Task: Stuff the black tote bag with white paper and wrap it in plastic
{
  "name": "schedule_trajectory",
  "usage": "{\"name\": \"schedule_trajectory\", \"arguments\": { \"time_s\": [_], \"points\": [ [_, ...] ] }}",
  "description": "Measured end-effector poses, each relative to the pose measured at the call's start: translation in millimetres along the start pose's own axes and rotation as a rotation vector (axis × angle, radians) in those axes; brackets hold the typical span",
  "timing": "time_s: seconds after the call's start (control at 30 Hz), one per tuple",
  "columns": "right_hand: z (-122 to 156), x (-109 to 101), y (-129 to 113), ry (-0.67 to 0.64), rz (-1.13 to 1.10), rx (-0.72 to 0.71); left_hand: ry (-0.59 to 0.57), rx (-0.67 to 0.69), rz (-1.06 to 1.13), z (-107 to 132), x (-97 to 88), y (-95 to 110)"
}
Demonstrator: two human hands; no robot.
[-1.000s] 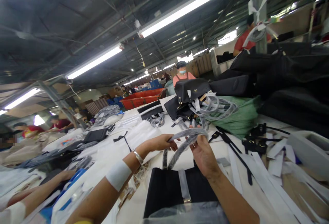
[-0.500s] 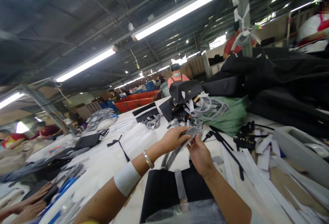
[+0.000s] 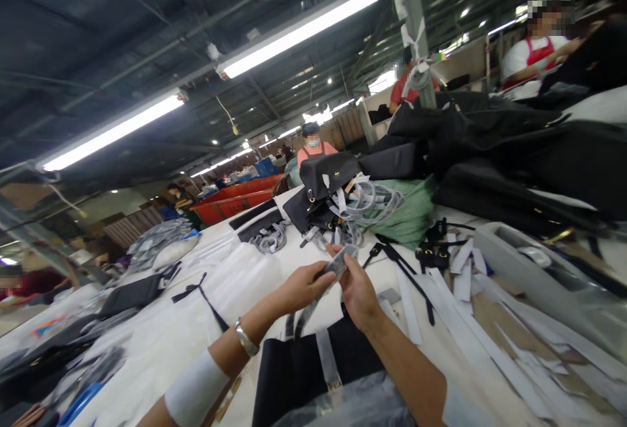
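My left hand and my right hand are close together, both closed on a bag handle wrapped in greyish clear film. The handle loops up from a black bag lying on the table below my wrists. A film-covered strap runs down the bag's middle to a gold-coloured clasp. Crumpled clear plastic covers the bag's near part. My fingertips partly hide the stretch of handle they grip.
Black bags with wrapped handles are heaped ahead, beside green cloth. Black straps, paper strips and a grey plastic holder lie to the right. White foam sheets spread leftward. Co-workers stand beyond.
The view has turned to the right, so the surroundings sit further left. Both hands keep hold of the handle, with the fingers slightly shifted. A co-worker's hands at lower left have mostly left the view.
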State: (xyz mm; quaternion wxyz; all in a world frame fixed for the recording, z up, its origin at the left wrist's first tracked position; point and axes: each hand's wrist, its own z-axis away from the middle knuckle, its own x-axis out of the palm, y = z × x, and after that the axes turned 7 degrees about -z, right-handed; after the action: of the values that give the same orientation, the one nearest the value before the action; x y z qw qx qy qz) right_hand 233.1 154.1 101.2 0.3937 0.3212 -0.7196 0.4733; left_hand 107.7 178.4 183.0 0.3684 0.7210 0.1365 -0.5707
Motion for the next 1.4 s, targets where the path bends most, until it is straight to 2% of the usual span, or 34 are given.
{"name": "schedule_trajectory", "arguments": {
  "time_s": [0.07, 0.23, 0.3, 0.4, 0.47, 0.6, 0.73, 0.87, 1.07, 1.17, 1.27, 1.33, 1.4],
  "points": [
    [2, 1, 1, -0.002, 0.036, -0.010, 0.007, -0.032, 0.146, -6, -0.4, 7],
    [1, -2, 7, -0.015, 0.107, -0.039, -0.111, -0.153, 0.563, -13, 3.3, 9],
    [1, -4, 9, -0.027, 0.135, -0.033, -0.048, -0.201, 0.665, -14, 3.5, 5],
    [2, -4, 10, -0.040, 0.182, -0.008, 0.137, -0.263, 0.855, -22, -4.5, 0],
    [5, -4, 11, -0.060, 0.216, 0.031, 0.211, -0.290, 0.961, -31, -16.2, -5],
    [12, -3, 10, -0.087, 0.293, 0.074, 0.282, -0.329, 1.057, -44, -49.6, -24],
    [15, -4, 8, -0.052, 0.359, 0.020, 0.303, -0.380, 1.058, -36, -78.9, -54],
    [13, -5, 10, -0.042, 0.434, 0.008, 0.247, -0.409, 0.960, -23, -101.4, -77],
    [17, -5, 12, -0.151, 0.623, -0.026, 0.168, -0.371, 0.846, -18, -137.8, -77],
    [19, -6, 10, -0.159, 0.712, -0.104, 0.195, -0.364, 0.802, -22, -136.1, -77],
    [17, -9, 9, -0.124, 0.794, -0.275, 0.267, -0.365, 0.740, -29, -119.6, -83],
    [15, -13, 12, -0.131, 0.931, -0.416, 0.316, -0.344, 0.707, -34, -107.7, -87],
    [12, -20, 19, -0.168, 1.128, -0.441, 0.341, -0.305, 0.676, -36, -99.3, -88]
  ]
}}
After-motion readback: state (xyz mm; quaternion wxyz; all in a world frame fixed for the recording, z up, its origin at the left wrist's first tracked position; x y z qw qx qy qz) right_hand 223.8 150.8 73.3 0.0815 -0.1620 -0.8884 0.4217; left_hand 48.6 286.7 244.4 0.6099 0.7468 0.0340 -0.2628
